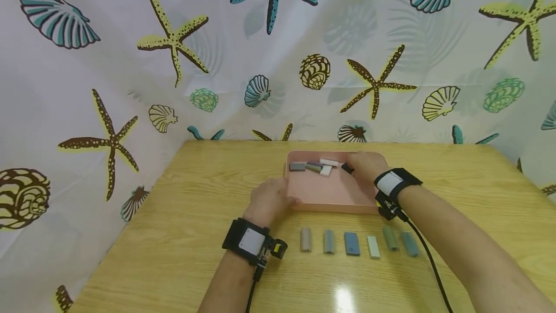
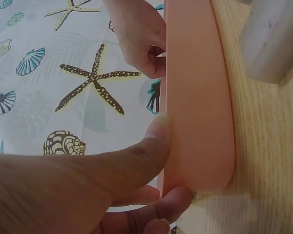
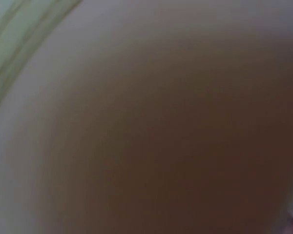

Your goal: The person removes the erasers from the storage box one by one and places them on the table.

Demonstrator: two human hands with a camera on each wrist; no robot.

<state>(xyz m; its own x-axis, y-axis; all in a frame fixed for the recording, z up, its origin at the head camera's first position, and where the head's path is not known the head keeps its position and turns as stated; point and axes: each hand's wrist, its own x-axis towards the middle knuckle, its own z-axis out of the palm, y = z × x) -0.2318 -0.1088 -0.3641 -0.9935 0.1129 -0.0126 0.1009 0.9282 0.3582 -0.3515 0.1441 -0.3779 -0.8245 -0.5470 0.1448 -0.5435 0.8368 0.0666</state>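
Observation:
A shallow pink tray [image 1: 330, 192] stands on the wooden table. My left hand [image 1: 270, 199] grips its near left corner, thumb against the wall in the left wrist view. My right hand [image 1: 369, 165] reaches in over the right side and pinches a small black block [image 1: 347, 168] above the tray floor. Left of that block lie a grey block [image 1: 298, 166], a darker grey-brown block [image 1: 314, 167] and white blocks [image 1: 328, 162] close together. The right wrist view is filled by a dark blur.
In front of the tray, several small blocks form a row: a beige one [image 1: 306, 239], a grey-blue one [image 1: 328, 242], a blue one [image 1: 352, 244], a white one [image 1: 373, 247], a green one [image 1: 390, 238] and a teal one [image 1: 410, 244]. A patterned curtain [image 1: 278, 62] hangs behind.

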